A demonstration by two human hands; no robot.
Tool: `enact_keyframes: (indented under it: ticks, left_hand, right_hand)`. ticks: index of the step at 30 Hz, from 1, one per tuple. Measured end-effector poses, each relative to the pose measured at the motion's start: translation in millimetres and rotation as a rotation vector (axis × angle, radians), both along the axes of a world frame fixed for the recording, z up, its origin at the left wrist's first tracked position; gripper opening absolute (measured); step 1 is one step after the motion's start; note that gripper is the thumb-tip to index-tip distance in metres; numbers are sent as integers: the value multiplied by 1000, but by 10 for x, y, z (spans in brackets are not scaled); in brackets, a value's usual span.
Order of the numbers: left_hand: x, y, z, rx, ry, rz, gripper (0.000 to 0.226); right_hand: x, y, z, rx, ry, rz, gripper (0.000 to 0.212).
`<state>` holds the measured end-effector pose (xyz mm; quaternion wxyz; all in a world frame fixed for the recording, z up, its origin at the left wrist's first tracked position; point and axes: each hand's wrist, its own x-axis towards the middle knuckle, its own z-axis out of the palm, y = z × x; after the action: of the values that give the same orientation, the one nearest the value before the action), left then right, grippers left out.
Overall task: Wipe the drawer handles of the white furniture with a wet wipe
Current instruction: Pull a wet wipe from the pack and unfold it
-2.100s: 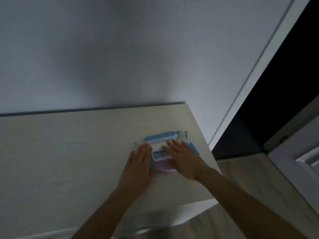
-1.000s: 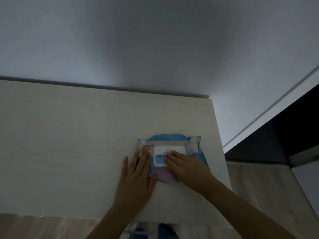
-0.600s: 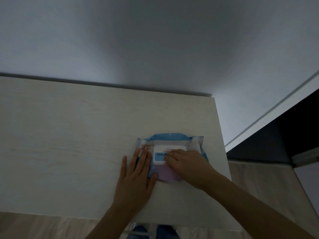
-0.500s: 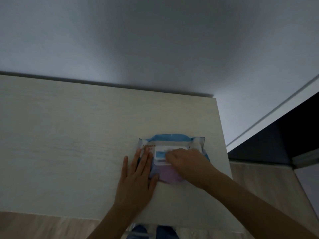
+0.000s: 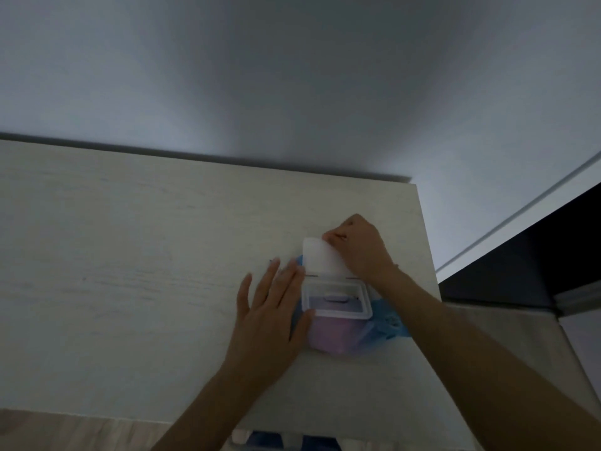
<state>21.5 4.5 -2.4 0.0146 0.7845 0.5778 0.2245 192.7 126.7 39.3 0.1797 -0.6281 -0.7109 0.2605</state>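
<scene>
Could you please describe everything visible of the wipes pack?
The pack is soft plastic, blue and pinkish, with a white frame and flip lid. The lid stands open, tilted away. The pack lies near the right edge of the pale top. The left hand presses its left side; the right hand pinches the lid.

Grey wall [image 5: 292, 76], dark doorway [image 5: 553, 252], wooden floor [image 5: 65, 432]
</scene>
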Motion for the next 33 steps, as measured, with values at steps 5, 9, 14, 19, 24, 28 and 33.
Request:
enact_keyframes:
  ticks: [5,9,14,19,24,28,33]
  left_hand:
    - [-46,274,-42,-86,266,-102,77]
    - [-43,255,-98,-151,291,-88,84]
    - [-11,219,-93,-139,272,-85,89]
    - [-13,202,-95,-199,265,-96,85]
    - [-10,201,-111,-145,255,-95,79]
    - [-39,213,-107,15,235,-175,69]
    - [-179,208,-143,7,320,-263,68]
  right_hand:
    - [6,-231,96,-31,-275,49,44]
    - [120,-819,79,285,-313,1,63]
    - [96,-1411,-154,233,-468,43,59]
    - [21,-1572,-198,147,-456,51,63]
    - [-113,-1637,-166,92,-158,139,64]
    - [-214,-1629,-181,49,-146,291,66]
    - [-219,-1604,-196,33,-93,264,82]
